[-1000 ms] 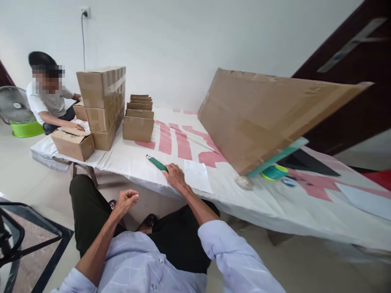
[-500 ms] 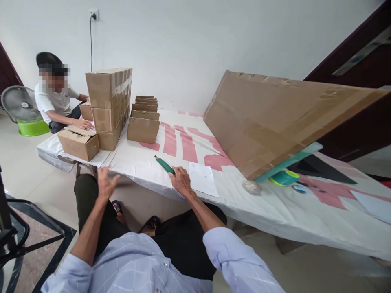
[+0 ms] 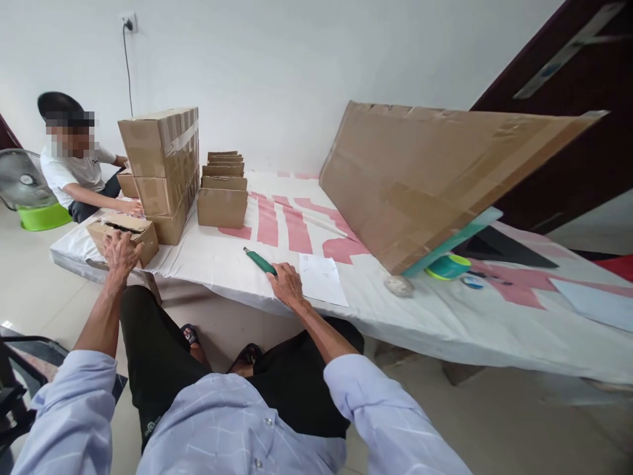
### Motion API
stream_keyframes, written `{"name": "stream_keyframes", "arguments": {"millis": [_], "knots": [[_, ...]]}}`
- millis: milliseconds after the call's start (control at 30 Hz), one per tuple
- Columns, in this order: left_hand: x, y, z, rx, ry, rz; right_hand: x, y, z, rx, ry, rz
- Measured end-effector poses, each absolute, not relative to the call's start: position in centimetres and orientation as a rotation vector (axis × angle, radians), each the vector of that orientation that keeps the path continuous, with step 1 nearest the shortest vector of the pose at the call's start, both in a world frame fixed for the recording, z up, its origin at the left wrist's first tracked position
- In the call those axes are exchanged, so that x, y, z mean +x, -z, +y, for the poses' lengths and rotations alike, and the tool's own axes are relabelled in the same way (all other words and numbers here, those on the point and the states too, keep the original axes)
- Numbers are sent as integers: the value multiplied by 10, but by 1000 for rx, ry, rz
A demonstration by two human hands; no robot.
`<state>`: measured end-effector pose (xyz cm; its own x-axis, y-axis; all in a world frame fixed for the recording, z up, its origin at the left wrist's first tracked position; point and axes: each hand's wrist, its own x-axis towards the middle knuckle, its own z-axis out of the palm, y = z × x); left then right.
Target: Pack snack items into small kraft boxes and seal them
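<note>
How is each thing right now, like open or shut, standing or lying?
Near box: top shows a dark gap.
Green cutter: in the right hand; blade unclear.
Box stack: three high, taped.
Cardboard row: standing.
Big cardboard: tilted.
Paper: lying flat.
Plug: in the socket.
Fan: can't tell if spinning.

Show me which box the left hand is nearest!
The front box left of the taped stack, gap on top; the left hand covers part of only this one.

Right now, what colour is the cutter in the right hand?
The cutter is mostly green, seen best in the head view.
</note>
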<state>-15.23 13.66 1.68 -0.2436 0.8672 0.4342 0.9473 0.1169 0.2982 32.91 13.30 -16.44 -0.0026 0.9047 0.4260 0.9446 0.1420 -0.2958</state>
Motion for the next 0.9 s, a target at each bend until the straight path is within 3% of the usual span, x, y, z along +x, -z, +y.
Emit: {"name": "stream_keyframes", "arguments": {"millis": [333,467,600,800,900], "knots": [[-27,12,72,-2133,1039,-1811,331,165,135,-1743,73,-1883],[-58,9,87,-1924,1519,-1798,331,167,137,-1720,95,-1886],[-101,20,114,-1914,1888,-2194,331,168,137,-1723,85,-1863],[-85,58,108,-2026,2100,-2182,325,161,133,-1556,24,-1734],[-68,70,95,-2053,2161,-2152,305,144,132,-1399,-184,-1579]]}}
